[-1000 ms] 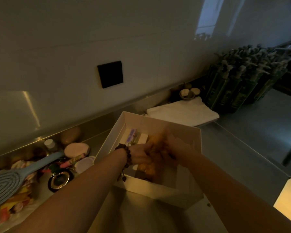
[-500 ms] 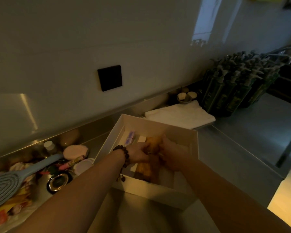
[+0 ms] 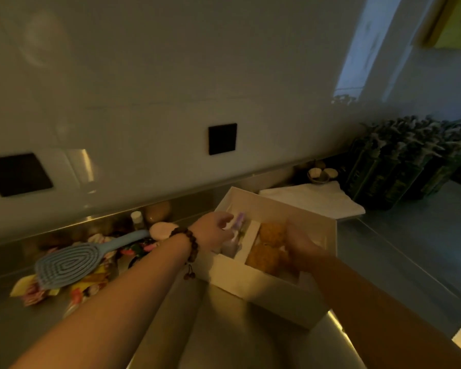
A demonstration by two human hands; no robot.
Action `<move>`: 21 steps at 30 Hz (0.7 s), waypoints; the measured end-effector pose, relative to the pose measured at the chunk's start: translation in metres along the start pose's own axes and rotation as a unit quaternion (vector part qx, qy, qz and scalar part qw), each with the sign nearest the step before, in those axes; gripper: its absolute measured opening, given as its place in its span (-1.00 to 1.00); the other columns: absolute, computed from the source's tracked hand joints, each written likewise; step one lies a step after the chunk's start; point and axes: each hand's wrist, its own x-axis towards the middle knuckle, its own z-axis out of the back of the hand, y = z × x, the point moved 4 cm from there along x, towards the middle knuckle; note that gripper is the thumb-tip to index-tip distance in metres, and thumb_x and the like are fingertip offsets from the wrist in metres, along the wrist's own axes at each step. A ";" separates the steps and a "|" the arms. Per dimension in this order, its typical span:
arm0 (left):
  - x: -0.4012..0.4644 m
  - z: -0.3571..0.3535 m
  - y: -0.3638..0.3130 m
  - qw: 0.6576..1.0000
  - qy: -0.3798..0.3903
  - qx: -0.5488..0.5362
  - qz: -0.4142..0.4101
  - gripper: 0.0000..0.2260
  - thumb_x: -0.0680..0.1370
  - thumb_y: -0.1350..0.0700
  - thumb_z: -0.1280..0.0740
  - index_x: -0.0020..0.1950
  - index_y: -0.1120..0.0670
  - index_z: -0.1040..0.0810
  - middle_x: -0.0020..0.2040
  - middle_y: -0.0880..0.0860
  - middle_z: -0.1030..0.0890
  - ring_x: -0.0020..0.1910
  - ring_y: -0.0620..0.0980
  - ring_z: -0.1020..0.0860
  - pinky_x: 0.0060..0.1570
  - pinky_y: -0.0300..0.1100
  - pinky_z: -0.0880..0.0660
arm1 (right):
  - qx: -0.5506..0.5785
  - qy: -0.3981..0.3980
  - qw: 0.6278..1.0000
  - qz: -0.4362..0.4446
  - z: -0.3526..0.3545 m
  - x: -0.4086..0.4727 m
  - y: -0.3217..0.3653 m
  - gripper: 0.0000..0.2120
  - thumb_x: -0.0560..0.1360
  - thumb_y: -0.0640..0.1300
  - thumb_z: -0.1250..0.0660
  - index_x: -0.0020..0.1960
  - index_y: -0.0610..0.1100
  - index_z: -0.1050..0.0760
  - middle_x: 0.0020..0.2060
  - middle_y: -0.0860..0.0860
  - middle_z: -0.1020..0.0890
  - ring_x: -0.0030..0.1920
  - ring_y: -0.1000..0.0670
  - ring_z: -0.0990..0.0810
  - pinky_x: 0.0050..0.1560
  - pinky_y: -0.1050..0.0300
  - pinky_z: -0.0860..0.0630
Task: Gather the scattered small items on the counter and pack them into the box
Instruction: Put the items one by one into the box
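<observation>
A white open box (image 3: 264,284) stands on the steel counter. Inside it lie an orange knobbly item (image 3: 268,246) and a small purple-and-white tube (image 3: 238,226). My left hand (image 3: 213,230), a bead bracelet on its wrist, hovers over the box's left side with fingers spread and empty. My right hand (image 3: 302,242) rests inside the box's right part beside the orange item, fingers loose, holding nothing. Left of the box lie a blue hairbrush (image 3: 72,263), a round pink compact (image 3: 161,230), a small white-capped bottle (image 3: 137,218) and several colourful packets (image 3: 88,282).
A folded white towel (image 3: 314,199) lies behind the box. A cluster of dark green pump bottles (image 3: 407,161) stands at the back right, with a small dish (image 3: 321,174) beside it. Black wall plates (image 3: 222,139) sit on the white wall. The counter edge runs at the right.
My hands were together over the orange item in the box; they have now parted, the left moving towards the box's left edge. The view has swung left.
</observation>
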 end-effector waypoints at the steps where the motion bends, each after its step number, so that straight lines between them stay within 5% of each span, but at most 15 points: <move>1: -0.009 0.007 0.003 1.000 -0.017 -0.011 -0.002 -0.60 0.54 0.12 -0.30 0.37 0.10 -0.38 0.31 0.07 -0.46 0.26 -0.01 -0.43 0.22 -0.15 -0.37 | 0.017 -0.028 0.999 0.036 -0.001 -0.001 0.006 -0.47 0.63 0.13 0.02 0.45 -0.18 -0.25 0.38 -0.21 -0.39 0.35 -0.22 -0.39 0.17 0.02 -0.40; 5: -0.046 0.035 0.021 0.995 -0.092 -0.043 0.005 -0.58 0.53 0.19 -0.31 0.38 0.14 -0.37 0.32 0.08 -0.47 0.26 -0.03 -0.45 0.22 -0.20 -0.36 | -0.038 -0.002 0.994 0.105 -0.037 -0.029 0.032 -0.47 0.56 0.29 0.01 0.22 -0.03 -0.50 0.08 -0.15 -0.61 0.07 -0.18 -0.60 0.23 -0.20 -0.46; 9: -0.082 0.053 0.053 0.986 -0.158 -0.025 0.038 -0.58 0.53 0.19 -0.30 0.39 0.14 -0.36 0.34 0.10 -0.45 0.29 0.01 -0.43 0.25 -0.16 -0.37 | -0.161 0.063 0.969 0.179 -0.104 -0.055 0.050 -0.52 0.59 0.24 0.02 0.23 0.04 -0.53 0.25 -0.08 -0.54 0.22 -0.12 -0.50 0.36 -0.13 -0.30; 11: -0.101 0.060 0.073 0.980 -0.189 -0.006 0.062 -0.59 0.52 0.17 -0.30 0.37 0.11 -0.39 0.32 0.10 -0.47 0.27 0.02 -0.44 0.22 -0.15 -0.39 | -0.212 0.091 0.947 0.223 -0.138 -0.061 0.049 -0.54 0.61 0.19 0.01 0.25 0.00 -0.52 0.31 -0.05 -0.50 0.34 -0.08 -0.41 0.40 0.13 -0.09; 14: -0.135 0.070 0.109 0.966 -0.235 0.014 0.109 -0.62 0.51 0.17 -0.28 0.33 0.08 -0.43 0.22 0.10 -0.54 0.16 0.02 -0.51 0.09 -0.22 -0.41 | -0.213 0.156 0.935 0.238 -0.185 -0.061 0.036 -0.53 0.62 0.14 -0.03 0.23 -0.12 -0.54 0.26 -0.04 -0.54 0.26 0.00 -0.48 0.21 0.24 -0.31; 17: -0.171 0.074 0.147 0.949 -0.271 0.042 0.157 -0.64 0.51 0.20 -0.27 0.31 0.08 -0.45 0.19 0.11 -0.56 0.15 0.05 -0.52 0.09 -0.18 -0.41 | -0.226 0.174 0.929 0.237 -0.223 -0.055 0.020 -0.57 0.63 0.08 -0.04 0.20 -0.18 -0.52 -0.15 0.05 -0.61 -0.22 0.25 -0.55 -0.27 0.46 -0.39; 18: -0.182 0.075 0.160 0.943 -0.280 0.041 0.178 -0.64 0.50 0.21 -0.28 0.31 0.08 -0.45 0.22 0.10 -0.54 0.18 0.06 -0.50 0.11 -0.18 -0.39 | -0.228 0.181 0.927 0.237 -0.235 -0.051 0.012 -0.59 0.63 0.06 -0.07 0.23 -0.20 -0.51 -0.21 0.06 -0.57 -0.27 0.25 -0.54 -0.28 0.45 -0.38; 21: -0.209 0.071 0.195 0.927 -0.299 0.036 0.222 -0.63 0.48 0.22 -0.30 0.29 0.10 -0.45 0.25 0.12 -0.51 0.23 0.07 -0.46 0.15 -0.21 -0.35 | -0.358 0.204 0.865 0.285 -0.268 -0.040 -0.013 -0.65 0.62 0.02 -0.14 0.25 -0.15 -0.52 0.12 -0.07 -0.61 0.11 -0.03 -0.55 0.11 0.16 -0.40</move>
